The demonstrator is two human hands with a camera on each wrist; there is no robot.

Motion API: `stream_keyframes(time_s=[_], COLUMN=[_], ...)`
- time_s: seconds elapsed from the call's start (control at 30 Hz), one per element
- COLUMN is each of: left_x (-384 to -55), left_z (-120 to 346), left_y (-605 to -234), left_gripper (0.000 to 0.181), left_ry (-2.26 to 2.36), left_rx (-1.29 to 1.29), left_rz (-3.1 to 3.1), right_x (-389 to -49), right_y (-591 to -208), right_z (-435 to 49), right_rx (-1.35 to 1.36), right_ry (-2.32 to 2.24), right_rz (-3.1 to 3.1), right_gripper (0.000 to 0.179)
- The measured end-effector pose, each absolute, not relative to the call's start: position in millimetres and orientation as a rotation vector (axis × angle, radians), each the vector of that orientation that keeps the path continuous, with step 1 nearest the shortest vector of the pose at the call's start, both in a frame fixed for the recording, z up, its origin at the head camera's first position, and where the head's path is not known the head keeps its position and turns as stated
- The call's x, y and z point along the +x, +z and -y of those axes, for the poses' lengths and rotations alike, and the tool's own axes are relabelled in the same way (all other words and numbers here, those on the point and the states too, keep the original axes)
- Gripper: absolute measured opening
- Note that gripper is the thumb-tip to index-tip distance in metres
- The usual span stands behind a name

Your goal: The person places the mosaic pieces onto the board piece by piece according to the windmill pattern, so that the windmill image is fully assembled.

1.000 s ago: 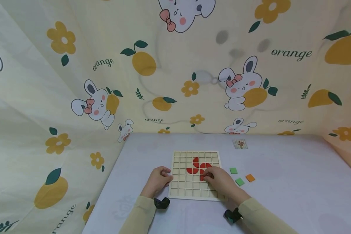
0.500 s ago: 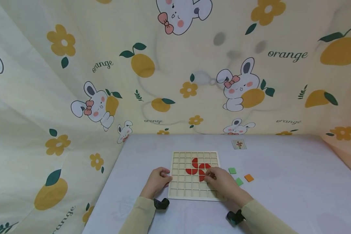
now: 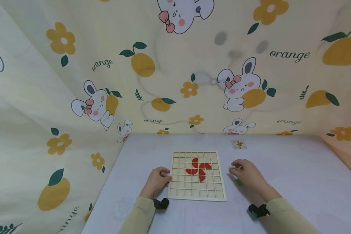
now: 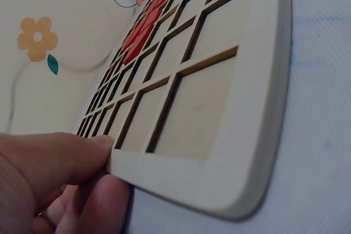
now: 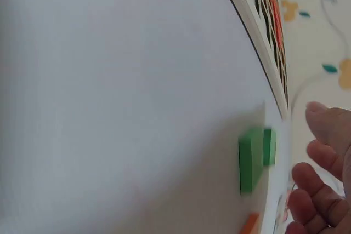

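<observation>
A pale wooden grid board (image 3: 181, 194) lies on the table, with several red quarter-round tiles (image 3: 202, 175) set in its cells like a pinwheel. My left hand (image 3: 157, 180) holds the board's left edge; in the left wrist view the thumb (image 4: 90, 149) is on the rim with a finger below it. To the right of the board, my right hand (image 3: 247, 174) hovers over the loose tiles, thumb and fingers apart with nothing visible between them. Two green square tiles (image 5: 251, 160) lie beneath it in the right wrist view. An orange tile (image 5: 250, 224) shows only partly there.
A small pattern card (image 3: 239, 144) with a red pinwheel drawing lies behind the board, to the right. The white-covered table (image 3: 295, 169) meets a printed cloth backdrop (image 3: 175, 81) at the back and left. Dark wrist cameras (image 3: 161, 203) sit on both wrists.
My right hand has left the lower red tile and moved right, off the board, over the green tiles. The left hand stays at the board's edge.
</observation>
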State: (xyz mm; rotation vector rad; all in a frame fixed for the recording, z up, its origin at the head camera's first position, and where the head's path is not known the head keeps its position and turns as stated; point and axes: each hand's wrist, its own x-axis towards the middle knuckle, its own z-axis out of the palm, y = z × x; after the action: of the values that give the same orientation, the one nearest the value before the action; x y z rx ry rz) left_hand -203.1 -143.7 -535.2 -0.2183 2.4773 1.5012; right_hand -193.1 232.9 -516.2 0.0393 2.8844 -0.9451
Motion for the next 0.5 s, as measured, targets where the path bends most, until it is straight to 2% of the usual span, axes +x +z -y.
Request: stream_keyframes(time_s=[0.27, 0.5], left_x=[-203.4, -202.7], left_z=[143.1, 142.8], left_y=[-534.4, -535.2], left_gripper=[0.026, 0.026], left_ry=[1.509, 1.497], left_rx=[-0.219, -0.245], left_rz=[-2.472, -2.481], right_x=[-201.5, -212.8], right_y=[-521.7, -530.2], right_z=[-260.6, -265.8], right_rx=[0.088, 0.146], right_ry=[-1.039, -1.082], right_rz=[-2.705, -2.586], right_gripper=[0.055, 0.053])
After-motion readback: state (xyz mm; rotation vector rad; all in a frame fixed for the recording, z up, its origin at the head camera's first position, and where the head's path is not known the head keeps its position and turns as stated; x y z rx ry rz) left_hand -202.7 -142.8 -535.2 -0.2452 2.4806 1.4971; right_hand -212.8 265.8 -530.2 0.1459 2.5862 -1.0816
